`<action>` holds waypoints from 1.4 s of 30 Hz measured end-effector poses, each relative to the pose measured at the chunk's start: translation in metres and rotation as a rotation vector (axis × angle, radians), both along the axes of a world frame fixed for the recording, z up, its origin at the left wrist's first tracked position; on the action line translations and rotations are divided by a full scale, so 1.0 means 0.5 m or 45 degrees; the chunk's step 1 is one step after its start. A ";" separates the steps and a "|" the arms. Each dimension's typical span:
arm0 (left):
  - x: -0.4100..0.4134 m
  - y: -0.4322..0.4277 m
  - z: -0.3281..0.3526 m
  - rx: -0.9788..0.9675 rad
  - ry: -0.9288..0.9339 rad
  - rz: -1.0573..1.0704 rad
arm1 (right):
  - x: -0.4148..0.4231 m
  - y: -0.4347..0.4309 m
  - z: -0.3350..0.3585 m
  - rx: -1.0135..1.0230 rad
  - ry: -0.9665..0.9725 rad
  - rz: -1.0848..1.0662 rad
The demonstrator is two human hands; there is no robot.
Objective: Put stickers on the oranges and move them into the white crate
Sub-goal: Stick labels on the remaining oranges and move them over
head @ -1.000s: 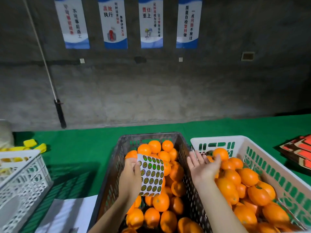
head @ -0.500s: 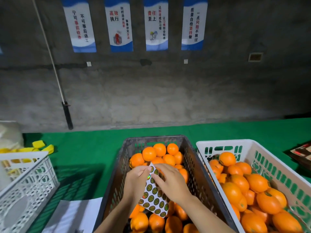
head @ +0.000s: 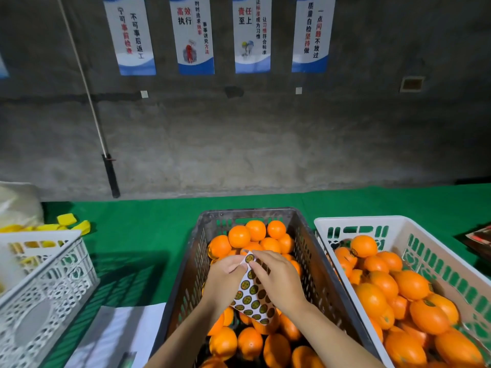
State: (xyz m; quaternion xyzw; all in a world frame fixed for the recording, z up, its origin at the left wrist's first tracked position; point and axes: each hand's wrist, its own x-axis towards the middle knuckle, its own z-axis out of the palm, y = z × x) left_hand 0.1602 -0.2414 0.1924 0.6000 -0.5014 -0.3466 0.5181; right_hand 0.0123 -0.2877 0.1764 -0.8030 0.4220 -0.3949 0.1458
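Note:
A dark grey crate (head: 305, 251) in front of me is full of oranges (head: 239, 236). Over it, my left hand (head: 224, 281) holds a white sticker sheet (head: 252, 301) covered with round green-and-yellow stickers. My right hand (head: 279, 281) lies on the sheet, its fingertips pinching a sticker at the sheet's top corner. To the right stands the white crate (head: 441, 264) with green slots, holding several oranges (head: 411, 284), some of which show stickers.
Another white lattice crate (head: 45, 288) sits at the left with yellow pieces (head: 71, 224) behind it. White paper (head: 117, 335) lies on the green table cover (head: 148, 235). A concrete wall with posters rises behind. Red-printed packs (head: 481, 237) sit at the far right.
My right hand moved from above the white crate's near rim over to the sticker sheet and pinched its top corner. The left hand lowered and tilted the sheet.

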 end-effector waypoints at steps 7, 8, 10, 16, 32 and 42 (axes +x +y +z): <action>0.009 0.003 -0.014 -0.066 -0.184 -0.052 | 0.002 0.000 0.000 0.035 0.003 0.035; 0.009 0.003 -0.017 -0.061 -0.212 -0.056 | 0.002 -0.001 0.000 0.063 0.008 0.048; 0.010 -0.001 -0.020 -0.053 -0.298 -0.040 | 0.002 -0.003 -0.002 0.106 0.032 0.076; 0.012 0.001 -0.020 -0.071 -0.385 0.048 | 0.002 -0.001 -0.009 0.133 0.118 0.112; -0.002 0.010 0.002 -0.001 -0.304 -0.088 | -0.003 -0.008 -0.002 0.181 -0.102 0.082; 0.011 0.011 0.015 0.375 0.301 -0.044 | -0.008 -0.013 -0.011 0.101 -0.129 0.035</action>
